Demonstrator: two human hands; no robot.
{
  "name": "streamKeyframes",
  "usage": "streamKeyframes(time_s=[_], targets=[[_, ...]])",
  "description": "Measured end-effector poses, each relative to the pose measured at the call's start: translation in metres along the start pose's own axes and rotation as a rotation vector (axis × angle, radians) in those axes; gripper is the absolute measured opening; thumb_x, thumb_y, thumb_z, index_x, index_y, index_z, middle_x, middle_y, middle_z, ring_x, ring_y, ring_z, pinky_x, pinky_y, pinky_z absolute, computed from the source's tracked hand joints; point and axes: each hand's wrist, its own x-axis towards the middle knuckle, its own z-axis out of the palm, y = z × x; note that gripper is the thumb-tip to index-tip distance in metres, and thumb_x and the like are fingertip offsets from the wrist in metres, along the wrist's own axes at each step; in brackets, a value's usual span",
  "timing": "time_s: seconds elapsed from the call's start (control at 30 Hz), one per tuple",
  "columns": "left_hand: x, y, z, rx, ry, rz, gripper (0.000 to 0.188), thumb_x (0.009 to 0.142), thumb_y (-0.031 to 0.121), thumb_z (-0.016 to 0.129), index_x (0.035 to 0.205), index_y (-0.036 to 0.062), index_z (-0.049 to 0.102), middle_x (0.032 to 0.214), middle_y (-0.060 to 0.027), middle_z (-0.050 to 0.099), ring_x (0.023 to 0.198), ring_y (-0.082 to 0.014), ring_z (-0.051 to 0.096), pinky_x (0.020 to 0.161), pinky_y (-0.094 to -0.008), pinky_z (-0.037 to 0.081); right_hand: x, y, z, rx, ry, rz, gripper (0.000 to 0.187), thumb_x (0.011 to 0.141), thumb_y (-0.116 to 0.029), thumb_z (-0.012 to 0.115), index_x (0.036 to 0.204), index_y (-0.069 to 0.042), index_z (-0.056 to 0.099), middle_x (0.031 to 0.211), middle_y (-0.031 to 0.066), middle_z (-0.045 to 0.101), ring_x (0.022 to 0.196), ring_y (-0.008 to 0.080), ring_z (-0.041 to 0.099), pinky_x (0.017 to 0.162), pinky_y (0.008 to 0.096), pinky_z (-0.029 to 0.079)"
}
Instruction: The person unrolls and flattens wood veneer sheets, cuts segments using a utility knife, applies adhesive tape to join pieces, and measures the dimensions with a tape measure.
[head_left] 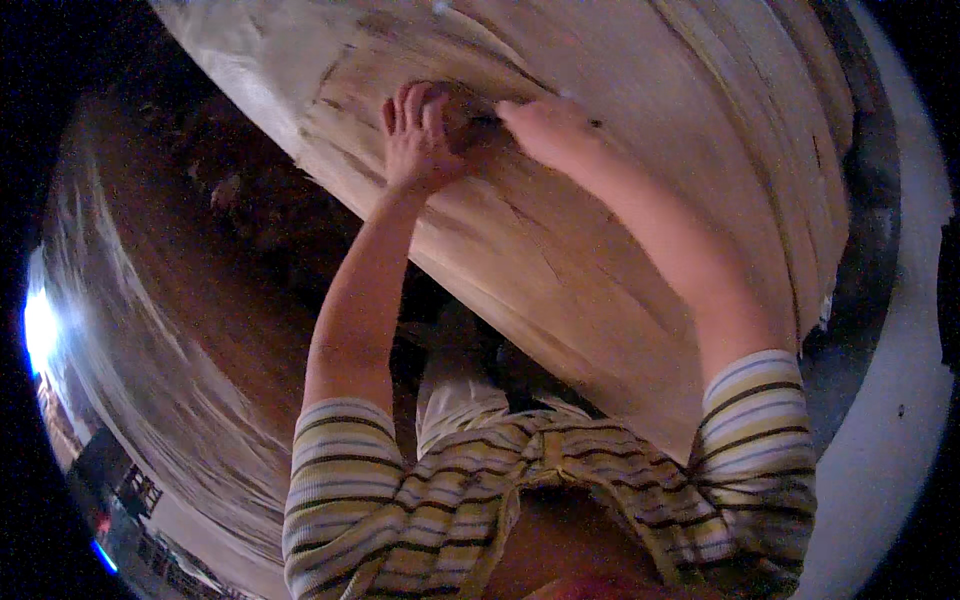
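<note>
My left hand [418,135] rests on a broad tan surface [590,290] with long streaks and folds, like stacked sheets or hide; its exact kind is unclear. The fingers are spread. Just to the right, my right hand [548,130] is closed, low over the same surface. A small dark bit shows by its fingertips and another dark tip sticks out on its far right side, so it may grip something thin that I cannot make out. Between the hands lies a shadowed, darker patch [472,118] of the surface.
On the left, beyond a dark gap [290,230], a second pale, streaked mass [180,370] curves along. A pale grey strip [890,470] runs down the right side. A bright light [40,325] glows at the far left edge. The picture is dim and grainy.
</note>
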Motion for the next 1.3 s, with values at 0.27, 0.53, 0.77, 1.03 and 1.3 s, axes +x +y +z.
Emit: streamKeyframes(time_s=[0.27, 0.53, 0.77, 1.03, 1.3], targets=[[0.02, -0.047, -0.011, 0.083, -0.071, 0.01, 0.07, 0.059, 0.048, 0.064, 0.108, 0.0027, 0.041, 0.116, -0.0135, 0.036, 0.111, -0.0302, 0.032, 0.092, -0.0484, 0.021, -0.174, 0.099, 0.019, 0.455, 0.27, 0.418, 0.025, 0.083, -0.028, 0.038, 0.085, -0.005, 0.048, 0.075, 0.0202, 0.056, 0.068, 0.0363, 0.055, 0.058, 0.0449, 0.043], [-0.005, 0.101, 0.061, 0.124, -0.396, 0.361, 0.054, 0.075, 0.038, 0.05, 0.118, 0.0091, 0.04, 0.127, -0.0159, 0.028, 0.119, -0.0335, 0.023, 0.097, -0.0514, 0.015, -0.166, 0.089, 0.04, -0.173, -0.13, 0.629, 0.031, 0.08, -0.036, 0.044, 0.092, -0.008, 0.051, 0.074, 0.0169, 0.058, 0.068, 0.0305, 0.058, 0.056, 0.048, 0.043], [-0.035, 0.185, 0.091, -0.031, -0.34, 0.26, 0.054, 0.078, 0.038, 0.046, 0.122, 0.008, 0.035, 0.132, -0.0136, 0.023, 0.123, -0.0325, 0.017, 0.099, -0.0514, 0.009, -0.214, 0.096, 0.034, 0.233, 0.418, 0.664, 0.025, 0.084, -0.029, 0.041, 0.089, -0.006, 0.05, 0.072, 0.0141, 0.057, 0.069, 0.0313, 0.056, 0.058, 0.0436, 0.041], [-0.033, 0.183, 0.097, -0.012, -0.206, 0.236, 0.052, 0.073, 0.029, 0.054, 0.115, 0.0044, 0.035, 0.119, -0.0141, 0.033, 0.114, -0.0325, 0.027, 0.095, -0.0507, 0.018, -0.235, 0.09, 0.093, 0.339, 0.596, 0.607, 0.021, 0.083, -0.025, 0.043, 0.081, -0.006, 0.05, 0.069, 0.0173, 0.055, 0.066, 0.0351, 0.053, 0.055, 0.045, 0.039], [-0.021, 0.219, 0.086, -0.168, -0.086, 0.142, 0.056, 0.063, 0.025, 0.06, 0.108, 0.0003, 0.036, 0.109, -0.0177, 0.035, 0.108, -0.0376, 0.031, 0.092, -0.0512, 0.024, -0.174, 0.085, -0.003, 0.277, 0.192, 0.599, 0.027, 0.085, -0.018, 0.035, 0.093, 0.0, 0.053, 0.093, 0.0224, 0.054, 0.089, 0.0346, 0.053, 0.078, 0.0436, 0.041]])
